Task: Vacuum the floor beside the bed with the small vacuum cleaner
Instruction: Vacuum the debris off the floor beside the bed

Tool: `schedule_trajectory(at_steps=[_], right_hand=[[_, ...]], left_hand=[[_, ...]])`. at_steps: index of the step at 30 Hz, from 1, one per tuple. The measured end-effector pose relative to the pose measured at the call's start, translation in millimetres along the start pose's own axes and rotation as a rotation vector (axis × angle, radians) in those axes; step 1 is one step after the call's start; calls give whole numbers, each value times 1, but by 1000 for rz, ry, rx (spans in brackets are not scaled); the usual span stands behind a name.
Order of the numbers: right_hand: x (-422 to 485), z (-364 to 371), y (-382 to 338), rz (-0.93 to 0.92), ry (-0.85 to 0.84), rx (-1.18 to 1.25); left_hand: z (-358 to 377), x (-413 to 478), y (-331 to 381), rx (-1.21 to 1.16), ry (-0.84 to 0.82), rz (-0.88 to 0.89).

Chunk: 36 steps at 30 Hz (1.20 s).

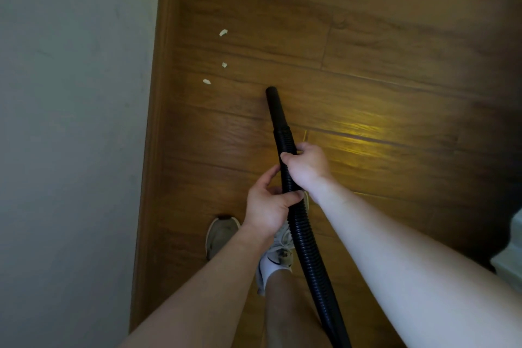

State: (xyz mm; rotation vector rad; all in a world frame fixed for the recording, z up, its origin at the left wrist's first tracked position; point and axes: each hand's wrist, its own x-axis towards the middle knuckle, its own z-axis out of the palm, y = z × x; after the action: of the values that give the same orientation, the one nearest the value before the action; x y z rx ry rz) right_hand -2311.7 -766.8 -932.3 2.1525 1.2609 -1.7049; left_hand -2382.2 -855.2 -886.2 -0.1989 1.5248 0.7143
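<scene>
1. On a wooden floor (381, 70) beside a pale wall (70, 121), seen from the head camera, a person's right hand (309, 168) and left hand (267, 206) both wrap curled fingers tightly around a black ribbed vacuum hose (307, 251).
2. Its smooth nozzle (276, 107) points at the boards, near three pale scraps (224, 65) but apart from them.

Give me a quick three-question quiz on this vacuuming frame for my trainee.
1. True or false: the left hand and the right hand both grip the black hose.
2. How many pale scraps lie on the wooden floor?
3. The scraps lie on which side of the nozzle? A left; B right; C behind it.
Key: 1 true; 2 three; 3 A.
</scene>
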Motion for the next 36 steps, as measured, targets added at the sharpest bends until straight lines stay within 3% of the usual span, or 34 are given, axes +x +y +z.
schedule_trajectory(at_steps=[9,23,36], right_hand=[[-1,-5,-11,-51,-82,-88],[-4,49,-75,-167,-168,-230],[-3,63,-128,-85,-127,-290]], left_hand=[[7,-9,7,-58,60,-6],[-53,-6,49,-181,103,82],[-76,0,92,-162,87,73]])
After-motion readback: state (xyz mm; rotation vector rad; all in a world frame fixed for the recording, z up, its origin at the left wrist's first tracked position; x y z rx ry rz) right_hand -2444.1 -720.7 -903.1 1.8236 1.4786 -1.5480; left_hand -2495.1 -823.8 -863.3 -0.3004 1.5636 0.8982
